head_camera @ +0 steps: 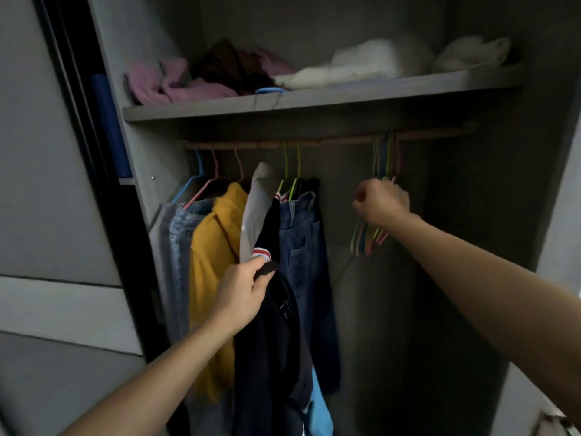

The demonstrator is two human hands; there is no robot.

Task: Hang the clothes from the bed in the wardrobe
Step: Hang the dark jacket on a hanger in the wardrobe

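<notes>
The left hand has its grip clamped on the dark garment, held up before the wardrobe rail — limp and light, it likely handles best by collar or shoulders. The right hand curls round the empty hangers — stiff, light, probably tangle-prone.

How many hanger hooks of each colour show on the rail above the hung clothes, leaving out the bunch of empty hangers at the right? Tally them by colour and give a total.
Blue hooks: 1
Pink hooks: 2
Green hooks: 2
Total: 5
</notes>
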